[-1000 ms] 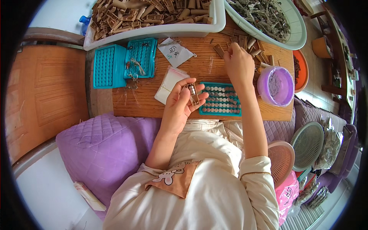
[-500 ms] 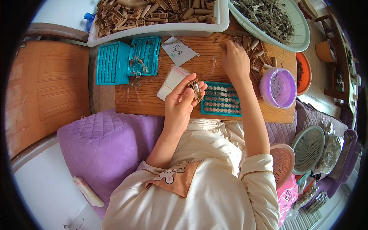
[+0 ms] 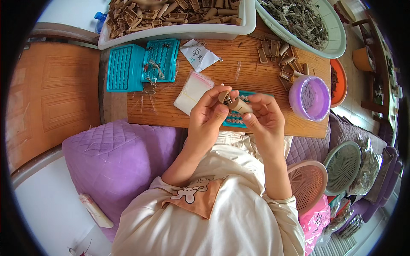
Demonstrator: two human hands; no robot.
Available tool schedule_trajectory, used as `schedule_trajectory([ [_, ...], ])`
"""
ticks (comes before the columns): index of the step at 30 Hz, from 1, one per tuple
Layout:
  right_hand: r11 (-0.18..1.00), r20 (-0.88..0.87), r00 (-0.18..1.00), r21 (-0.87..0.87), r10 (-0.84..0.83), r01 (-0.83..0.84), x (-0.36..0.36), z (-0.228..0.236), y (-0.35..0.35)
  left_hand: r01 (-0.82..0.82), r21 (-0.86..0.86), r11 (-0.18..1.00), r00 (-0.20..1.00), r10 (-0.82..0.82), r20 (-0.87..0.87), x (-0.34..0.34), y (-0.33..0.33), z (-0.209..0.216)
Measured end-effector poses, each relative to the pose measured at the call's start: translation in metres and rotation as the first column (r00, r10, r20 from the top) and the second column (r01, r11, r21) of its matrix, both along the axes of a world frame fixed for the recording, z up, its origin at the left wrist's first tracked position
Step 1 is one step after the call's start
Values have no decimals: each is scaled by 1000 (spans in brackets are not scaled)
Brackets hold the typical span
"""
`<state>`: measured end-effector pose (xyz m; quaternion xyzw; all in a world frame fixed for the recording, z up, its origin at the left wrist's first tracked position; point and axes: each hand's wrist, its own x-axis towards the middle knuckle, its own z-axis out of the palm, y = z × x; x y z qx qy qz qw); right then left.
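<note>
My left hand [image 3: 205,123] pinches a small brown plastic shell [image 3: 224,97] with shiny bits inside it. Close beside it, my right hand [image 3: 268,123] grips another brown plastic shell [image 3: 241,106], its smooth rounded side facing up. The two shells meet or nearly meet; fingers hide whether they touch. Under both hands lies a teal tray [image 3: 234,125] with rows of small round silvery pieces, largely covered by the hands. Several loose brown shells [image 3: 273,48] lie on the table behind my right hand.
A purple-lined tub [image 3: 324,97] holds small grey pieces. At the back stand a white bin [image 3: 179,33] heaped with brown shells and a pale green basket [image 3: 335,50]. Teal trays [image 3: 124,70], a paper note [image 3: 199,56] and clear bags [image 3: 192,91] lie left on the table.
My right hand has come back from the loose shells toward me, now with a brown shell in it. My left hand has turned its shell and shifted slightly to the right.
</note>
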<state>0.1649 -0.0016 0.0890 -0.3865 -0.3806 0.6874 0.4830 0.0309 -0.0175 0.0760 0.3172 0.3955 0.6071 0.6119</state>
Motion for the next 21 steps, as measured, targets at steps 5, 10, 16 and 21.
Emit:
schedule_trajectory([
  [5,995,57,995,52,-83,80,-4,-13,-11,36,75,997,997,-41,63,4,-2,-3],
  [10,950,289,920,243,-264,197,-6,-8,-21,95,110,989,993,-102,60,7,-4,-1],
  [16,884,215,882,316,-419,343,-11,-20,-34,89,144,986,992,-100,72,22,-8,8],
  [21,891,204,881,262,-427,371,-11,-23,-33,50,132,990,992,-33,-124,30,-11,12],
])
